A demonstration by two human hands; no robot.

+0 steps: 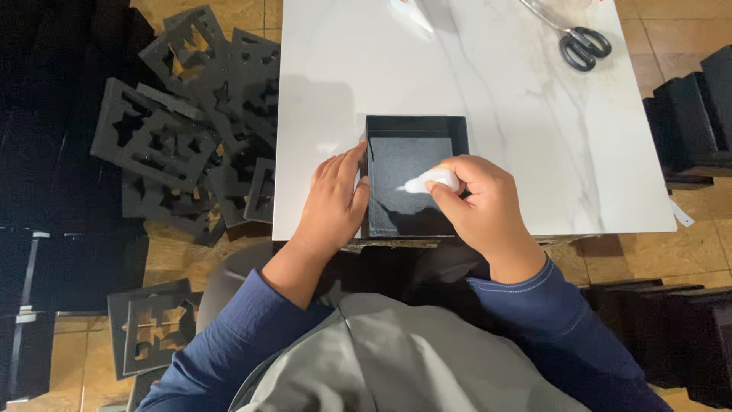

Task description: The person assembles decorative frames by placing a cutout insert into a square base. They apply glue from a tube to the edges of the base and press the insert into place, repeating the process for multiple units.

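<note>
- Right hand (482, 207): fingers curled and clenched around a small white glue bottle (431, 181); wrist bent inward, blue sleeve reaching up from the lower right.
- Glue bottle: nozzle points left and down, its tip at the floor of the black box (415, 172), just left of the grasping fingers.
- Left hand (335, 200): grasps nothing; palm down and flat on the table, fingers extended, fingertips and thumb against the box's left wall.
- Black box: open, square, at the near edge of the white marble table (534, 114), between both hands.
- Scissors (579, 42): at the far right of the table, well apart from the right hand.
- Black foam inserts (183, 130): piled on the floor, left of the left hand.
</note>
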